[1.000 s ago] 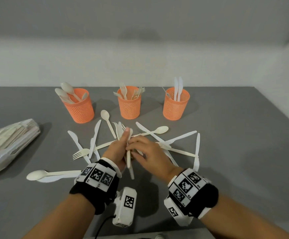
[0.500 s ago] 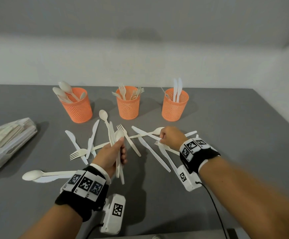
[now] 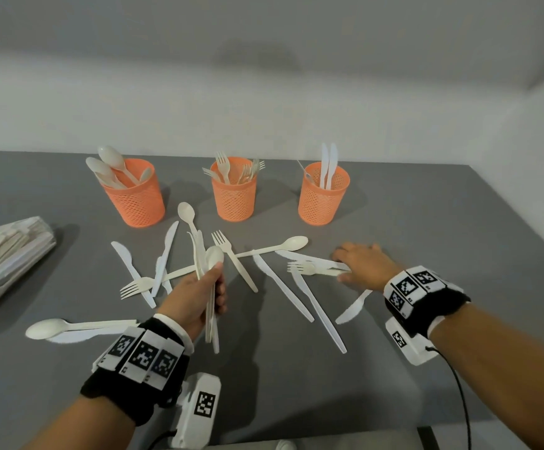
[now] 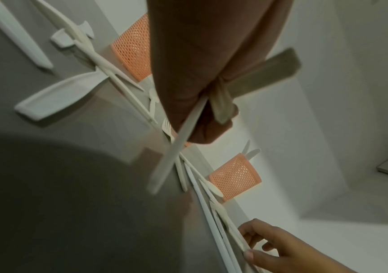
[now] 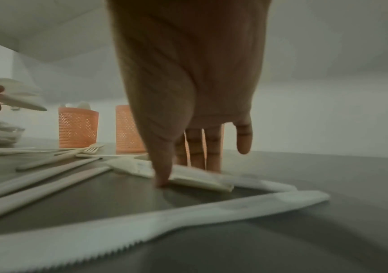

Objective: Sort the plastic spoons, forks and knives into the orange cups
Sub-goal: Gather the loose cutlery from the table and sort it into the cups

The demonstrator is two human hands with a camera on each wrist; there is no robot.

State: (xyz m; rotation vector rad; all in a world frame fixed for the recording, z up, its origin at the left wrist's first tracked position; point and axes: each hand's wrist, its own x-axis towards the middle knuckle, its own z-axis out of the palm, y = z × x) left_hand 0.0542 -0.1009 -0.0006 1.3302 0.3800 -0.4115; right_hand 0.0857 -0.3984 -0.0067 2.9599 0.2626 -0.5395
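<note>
Near the middle orange cup (image 3: pixel 233 193), on the grey table (image 3: pixel 426 222), loose cutlery lies scattered; the left hand (image 3: pixel 196 295) grips a bundle of utensils (image 3: pixel 211 306), its count indistinct. Right of the pile, the right hand (image 3: pixel 366 266) rests with straight fingers on blurred handles (image 5: pixel 200 180) before a white wall (image 3: pixel 264 92).

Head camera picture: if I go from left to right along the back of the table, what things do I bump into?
Plastic bag of cutlery → cup with spoons → cup with forks → cup with knives.
</note>
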